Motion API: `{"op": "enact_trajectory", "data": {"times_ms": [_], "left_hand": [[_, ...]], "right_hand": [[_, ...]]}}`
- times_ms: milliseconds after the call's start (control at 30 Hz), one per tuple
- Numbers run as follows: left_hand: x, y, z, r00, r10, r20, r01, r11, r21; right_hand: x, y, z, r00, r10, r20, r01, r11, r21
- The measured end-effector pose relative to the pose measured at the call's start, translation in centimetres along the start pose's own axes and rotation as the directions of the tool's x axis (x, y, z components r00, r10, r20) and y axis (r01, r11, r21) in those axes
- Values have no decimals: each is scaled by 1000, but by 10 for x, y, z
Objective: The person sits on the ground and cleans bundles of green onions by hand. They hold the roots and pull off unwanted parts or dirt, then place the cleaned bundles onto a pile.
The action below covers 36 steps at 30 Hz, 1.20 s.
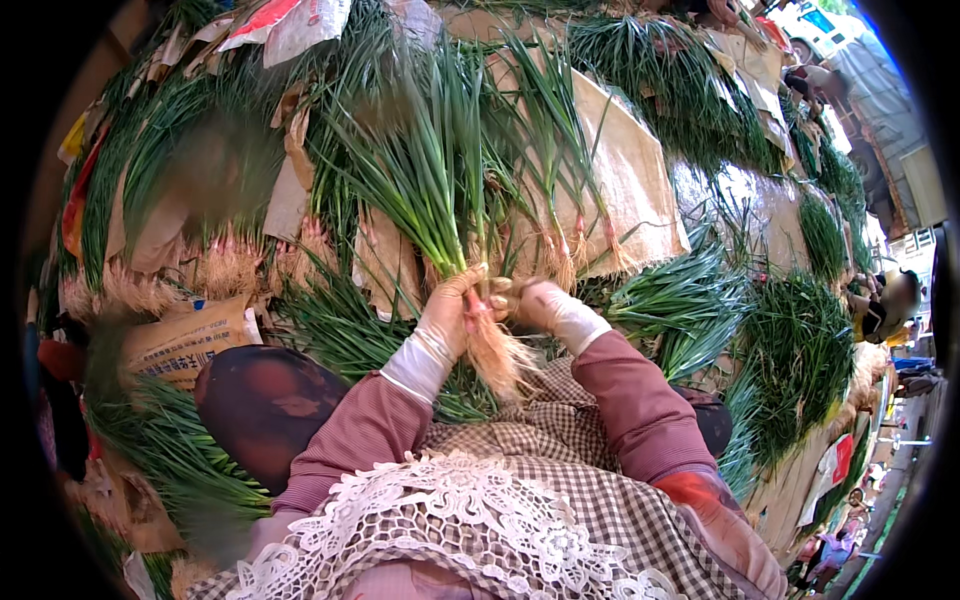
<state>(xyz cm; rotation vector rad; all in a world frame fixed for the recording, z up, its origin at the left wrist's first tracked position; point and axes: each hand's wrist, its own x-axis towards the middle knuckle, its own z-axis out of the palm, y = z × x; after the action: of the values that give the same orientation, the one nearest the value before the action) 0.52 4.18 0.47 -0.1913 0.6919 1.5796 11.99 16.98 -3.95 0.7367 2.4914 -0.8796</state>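
My left hand [448, 313], in a thin pale glove, is closed round the lower stems of a bunch of green onions [429, 180]. The long green leaves fan out upward, while the pinkish bulbs and pale stringy roots [495, 352] hang below towards my lap. Close on the right, my gloved right hand [525, 300] has bent fingers at a stem beside the bunch; whether it grips that stem is unclear. Beyond my hands, several loose green onions [577, 225] lie on a tan woven sack [626, 172], roots towards me.
Rows of green onions [225, 255] lie on sacks at the left. Leafy piles [675, 300] are close on the right, with more [799, 367] farther out. A printed sack [187, 337] lies by my left knee. Several people are at the far right, near a truck [862, 97].
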Motion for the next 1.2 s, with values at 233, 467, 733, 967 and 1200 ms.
{"op": "enact_trajectory", "data": {"times_ms": [233, 467, 733, 967, 1200], "left_hand": [[1, -19, -19, 968, -186, 171, 190, 982, -10], [15, -15, -11, 993, -100, -57, 107, 987, 119], [3, -28, -4, 980, -164, -115, 184, 966, 184], [-2, -22, -5, 992, -90, 91, 81, 991, 105], [-2, -27, -3, 995, -104, -5, 104, 995, -10]], "right_hand": [[14, 44, -54, 804, 452, -387, -349, 885, 308], [-26, 26, -6, 973, 134, -189, -150, 986, -71], [-27, -8, -34, 979, 196, 65, -169, 579, 798], [-2, -14, 49, 976, -203, -73, -24, -438, 899], [-23, -21, 47, 973, 4, 232, -225, -241, 944]]}}
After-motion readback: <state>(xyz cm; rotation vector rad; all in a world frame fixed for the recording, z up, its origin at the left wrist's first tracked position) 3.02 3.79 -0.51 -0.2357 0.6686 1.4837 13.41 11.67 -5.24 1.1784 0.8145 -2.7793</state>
